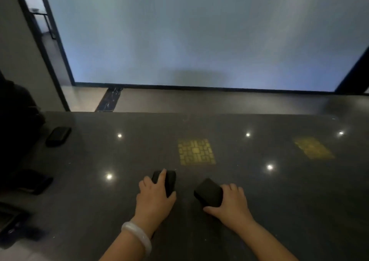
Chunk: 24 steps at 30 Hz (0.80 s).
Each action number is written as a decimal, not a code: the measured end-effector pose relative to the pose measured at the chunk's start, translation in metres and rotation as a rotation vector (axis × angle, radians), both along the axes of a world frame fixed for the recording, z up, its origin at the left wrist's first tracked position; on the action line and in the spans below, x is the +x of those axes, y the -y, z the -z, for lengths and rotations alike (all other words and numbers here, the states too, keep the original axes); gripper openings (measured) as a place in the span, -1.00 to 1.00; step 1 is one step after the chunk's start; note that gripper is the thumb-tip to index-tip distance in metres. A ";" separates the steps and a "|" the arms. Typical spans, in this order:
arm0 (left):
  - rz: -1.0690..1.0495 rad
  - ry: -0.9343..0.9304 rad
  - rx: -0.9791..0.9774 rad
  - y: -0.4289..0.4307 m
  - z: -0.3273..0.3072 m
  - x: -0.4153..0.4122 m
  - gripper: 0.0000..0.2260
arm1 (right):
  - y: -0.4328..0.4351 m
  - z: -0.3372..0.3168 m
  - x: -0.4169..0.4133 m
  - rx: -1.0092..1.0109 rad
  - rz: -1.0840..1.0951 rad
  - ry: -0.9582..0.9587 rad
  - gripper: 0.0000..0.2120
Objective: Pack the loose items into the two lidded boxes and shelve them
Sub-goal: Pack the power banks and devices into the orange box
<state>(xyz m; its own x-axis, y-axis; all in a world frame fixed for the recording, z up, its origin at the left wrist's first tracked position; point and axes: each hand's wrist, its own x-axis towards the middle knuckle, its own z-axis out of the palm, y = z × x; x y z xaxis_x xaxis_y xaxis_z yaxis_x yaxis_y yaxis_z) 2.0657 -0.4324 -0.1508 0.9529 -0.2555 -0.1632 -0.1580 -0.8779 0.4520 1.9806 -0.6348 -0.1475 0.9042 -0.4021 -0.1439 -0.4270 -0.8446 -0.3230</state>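
**Two hands, two small black cases**

On my screen I see both hands low down on the dark shiny counter (259, 210). The left hand (154, 196), the one with the white bangle (137, 233), has its fingers curled over the left black case (171, 181). The right hand (232, 202) grips the right black case (208, 193), with the thumb on the near side and the fingers on the far side. The two cases sit near each other, with a gap between them, close to the near edge of the counter.

The picture is dim, so I cannot tell if these are the lidded boxes or just loose things to pack. I see no lid line.

I think each case is light, since one hand covers it. They look hard and stiff, with round corners and smooth sides. On this glossy stone they could slide if I push and do not lift. I would take each one by its two long sides, thumb on one and fingers on the other, and squeeze gently.

More dark things wait at the left: a flat black pouch (58, 136) farther back, and a dark pile (34, 182) by the edge. A yellow light patch (196, 152) shines on the stone just past the hands.
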 end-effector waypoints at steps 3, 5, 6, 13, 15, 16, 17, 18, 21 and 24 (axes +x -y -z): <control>0.126 0.009 -0.070 0.046 -0.014 -0.029 -0.34 | 0.034 -0.017 -0.040 -0.003 0.086 0.066 -0.26; 0.193 0.031 -0.095 0.072 -0.025 -0.048 -0.35 | 0.055 -0.030 -0.067 -0.008 0.127 0.114 -0.26; 0.226 0.045 -0.105 0.088 -0.032 -0.060 -0.35 | 0.068 -0.037 -0.085 -0.012 0.156 0.137 -0.26; 0.465 0.123 -0.157 0.203 -0.073 -0.176 -0.35 | 0.157 -0.089 -0.234 -0.069 0.378 0.235 -0.29; 0.526 0.146 -0.194 0.232 -0.081 -0.212 -0.35 | 0.178 -0.099 -0.278 -0.091 0.440 0.263 -0.28; 0.565 0.154 -0.210 0.248 -0.084 -0.233 -0.35 | 0.189 -0.103 -0.304 -0.102 0.480 0.270 -0.27; 0.603 0.164 -0.218 0.262 -0.087 -0.252 -0.35 | 0.199 -0.107 -0.327 -0.106 0.517 0.276 -0.26; 0.645 0.175 -0.218 0.276 -0.090 -0.272 -0.36 | 0.208 -0.110 -0.351 -0.109 0.556 0.282 -0.27; 0.764 0.169 -0.245 0.312 -0.093 -0.321 -0.36 | 0.230 -0.114 -0.412 -0.138 0.660 0.284 -0.27; 0.868 0.142 -0.255 0.344 -0.093 -0.361 -0.36 | 0.245 -0.109 -0.467 -0.122 0.781 0.290 -0.25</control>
